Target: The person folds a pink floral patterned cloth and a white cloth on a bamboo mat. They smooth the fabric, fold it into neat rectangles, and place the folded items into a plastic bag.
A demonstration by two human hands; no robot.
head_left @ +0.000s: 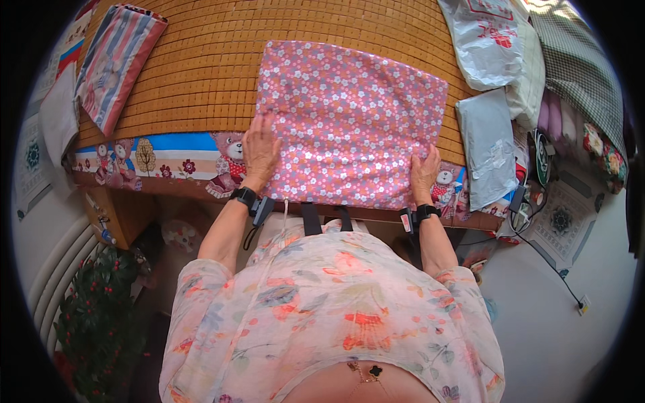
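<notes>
A pink floral cloth (347, 121), roughly rectangular, lies spread on a brown tiled mat (201, 65) before me, its near edge at the bed's edge. My left hand (261, 148) rests on the cloth's left side, fingers pointing away from me and slightly spread. On the near right side my right hand (426, 171) touches the cloth's edge, thumb on top; whether its fingers pinch the fabric is hard to tell. Small creases run across the cloth between the hands. Both wrists wear black bands with small devices.
A folded striped cloth (121, 65) lies at the left. On the right are a grey plastic package (489, 148), a white plastic bag (486, 43) and a checked cloth (579, 65). Cables (521, 221) hang beside the bed's right edge. A plant with red berries (98, 322) stands lower left.
</notes>
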